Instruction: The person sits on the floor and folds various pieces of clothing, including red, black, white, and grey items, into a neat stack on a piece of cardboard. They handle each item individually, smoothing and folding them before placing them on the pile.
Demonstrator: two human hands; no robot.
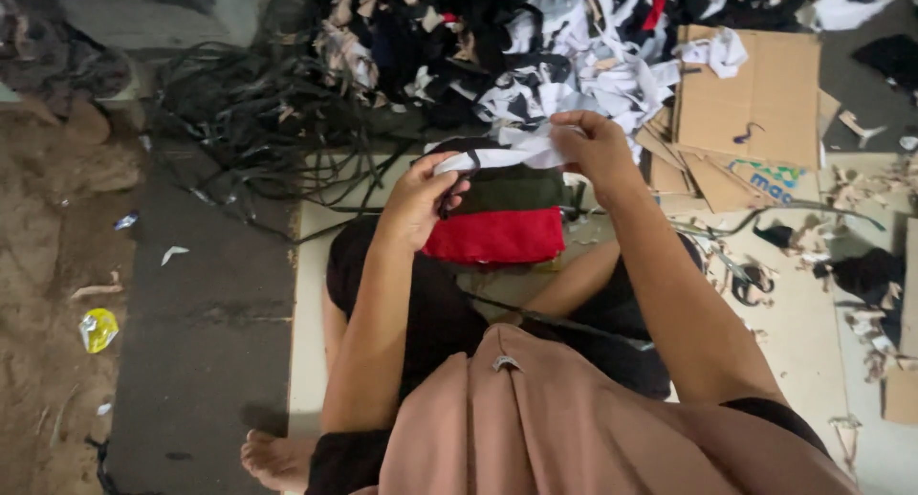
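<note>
In the head view, a white cloth strip [502, 155] is held stretched between the two hands, in front of the seated person's chest and above the lap. Its left end is pinched in the left hand [418, 203], whose fingers are curled closed around it; its right end is gripped in the right hand [595, 149], thumb and fingers clenched over the cloth. The long axis of the strip runs almost level from left to right, rising slightly toward the right hand, so that neither hand is nearer: each is at one end. A thin dark cord appears to hang from the left hand, though its run cannot be followed clearly.

Just below the strip, a folded stack of cloth [502, 218] is seen on the lap, dark green on top and red beneath. Beyond the hands, a heap of black and white scraps [535, 45] is spread over the floor, with a tangle of black straps [258, 122] to its left and flattened cardboard [755, 93] to its right. Scissors [751, 280] lie on the pale mat [794, 342] at the person's right, well apart from both hands.
</note>
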